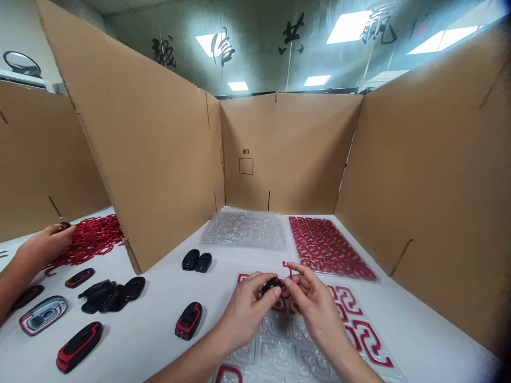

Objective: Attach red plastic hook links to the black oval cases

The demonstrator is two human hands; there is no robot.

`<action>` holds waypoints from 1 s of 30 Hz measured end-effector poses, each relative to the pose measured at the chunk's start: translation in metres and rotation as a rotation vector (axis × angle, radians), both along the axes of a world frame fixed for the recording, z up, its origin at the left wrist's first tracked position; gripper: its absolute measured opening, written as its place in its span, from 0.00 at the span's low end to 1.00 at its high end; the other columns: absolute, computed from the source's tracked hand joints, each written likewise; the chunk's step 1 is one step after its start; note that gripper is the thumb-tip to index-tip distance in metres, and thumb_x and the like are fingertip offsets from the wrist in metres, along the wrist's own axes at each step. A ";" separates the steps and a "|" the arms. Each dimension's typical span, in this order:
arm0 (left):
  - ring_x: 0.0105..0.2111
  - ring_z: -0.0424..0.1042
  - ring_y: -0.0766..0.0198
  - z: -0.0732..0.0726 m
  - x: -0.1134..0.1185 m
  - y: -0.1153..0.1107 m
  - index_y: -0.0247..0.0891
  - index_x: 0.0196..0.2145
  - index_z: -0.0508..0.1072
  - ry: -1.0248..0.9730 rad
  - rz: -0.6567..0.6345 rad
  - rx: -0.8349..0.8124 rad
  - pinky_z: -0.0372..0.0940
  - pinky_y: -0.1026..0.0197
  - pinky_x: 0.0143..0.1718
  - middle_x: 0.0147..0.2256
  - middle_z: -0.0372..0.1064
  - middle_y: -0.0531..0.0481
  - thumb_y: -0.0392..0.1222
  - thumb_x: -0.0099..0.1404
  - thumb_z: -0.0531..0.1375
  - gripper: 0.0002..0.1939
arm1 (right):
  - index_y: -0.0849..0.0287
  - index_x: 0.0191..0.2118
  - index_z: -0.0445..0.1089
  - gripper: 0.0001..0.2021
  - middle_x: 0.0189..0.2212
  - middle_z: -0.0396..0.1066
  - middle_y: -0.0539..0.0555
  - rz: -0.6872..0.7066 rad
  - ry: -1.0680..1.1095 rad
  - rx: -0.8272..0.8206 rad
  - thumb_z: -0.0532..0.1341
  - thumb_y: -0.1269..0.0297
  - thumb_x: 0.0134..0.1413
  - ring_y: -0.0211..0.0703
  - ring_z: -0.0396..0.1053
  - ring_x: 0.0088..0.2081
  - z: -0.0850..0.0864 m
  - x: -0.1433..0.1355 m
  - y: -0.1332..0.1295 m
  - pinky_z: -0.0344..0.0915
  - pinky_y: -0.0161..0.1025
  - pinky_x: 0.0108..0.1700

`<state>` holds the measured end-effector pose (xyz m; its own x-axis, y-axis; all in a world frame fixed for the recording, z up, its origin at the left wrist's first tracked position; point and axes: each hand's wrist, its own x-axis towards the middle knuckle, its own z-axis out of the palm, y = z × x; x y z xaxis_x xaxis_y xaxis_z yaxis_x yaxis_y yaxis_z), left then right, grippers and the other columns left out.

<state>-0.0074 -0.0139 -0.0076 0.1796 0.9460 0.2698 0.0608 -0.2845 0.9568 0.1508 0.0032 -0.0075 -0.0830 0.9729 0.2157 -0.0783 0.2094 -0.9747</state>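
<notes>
My left hand (249,300) is closed around a small black casing (272,285), above a clear plastic tray (275,346). Close against its right side, my right hand (315,298) pinches a thin red strip (290,270), whose upper end sticks up past the fingers. Where strip and casing meet is partly hidden by the fingertips. Red curved strips (371,340) lie in the tray's right-hand pockets, while several middle pockets hold none. A black casing with red trim (189,321) rests on the table left of my left hand.
Two black casings (197,260) lie farther back. Behind stand stacked clear trays (245,229) and a filled red-strip tray (331,247). Cardboard walls (295,154) enclose the table. Another person's hand (48,244) is at far left, near a red pile (93,239) and black casings (114,295).
</notes>
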 end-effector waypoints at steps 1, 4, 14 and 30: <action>0.42 0.72 0.57 0.000 0.000 0.000 0.39 0.47 0.77 0.013 0.009 0.027 0.66 0.62 0.41 0.44 0.74 0.43 0.47 0.64 0.59 0.16 | 0.58 0.46 0.70 0.26 0.25 0.70 0.49 0.005 0.012 -0.010 0.67 0.46 0.45 0.39 0.67 0.24 0.001 0.000 0.000 0.61 0.33 0.25; 0.44 0.71 0.56 -0.001 -0.001 0.001 0.41 0.48 0.77 0.018 0.027 0.051 0.66 0.62 0.40 0.45 0.72 0.42 0.48 0.65 0.59 0.17 | 0.58 0.45 0.71 0.25 0.24 0.69 0.49 0.012 0.013 -0.017 0.67 0.46 0.45 0.39 0.66 0.24 0.000 0.001 0.001 0.61 0.34 0.25; 0.23 0.74 0.63 0.001 -0.002 0.012 0.33 0.34 0.73 -0.440 0.001 -0.404 0.63 0.66 0.21 0.31 0.77 0.43 0.59 0.58 0.61 0.22 | 0.60 0.48 0.72 0.25 0.26 0.71 0.51 -0.106 -0.084 0.058 0.65 0.48 0.49 0.41 0.68 0.26 0.000 0.005 0.001 0.64 0.35 0.28; 0.24 0.76 0.62 0.005 -0.002 0.011 0.31 0.34 0.72 -0.564 -0.047 -0.497 0.65 0.67 0.21 0.32 0.78 0.38 0.50 0.64 0.59 0.16 | 0.58 0.45 0.72 0.21 0.29 0.72 0.52 -0.012 0.016 0.023 0.67 0.50 0.49 0.41 0.70 0.29 -0.001 0.002 0.000 0.68 0.36 0.31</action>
<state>-0.0091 -0.0030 -0.0025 0.1842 0.9750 -0.1240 -0.4778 0.1991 0.8556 0.1530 0.0033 -0.0086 -0.0677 0.9685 0.2395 -0.0911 0.2331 -0.9682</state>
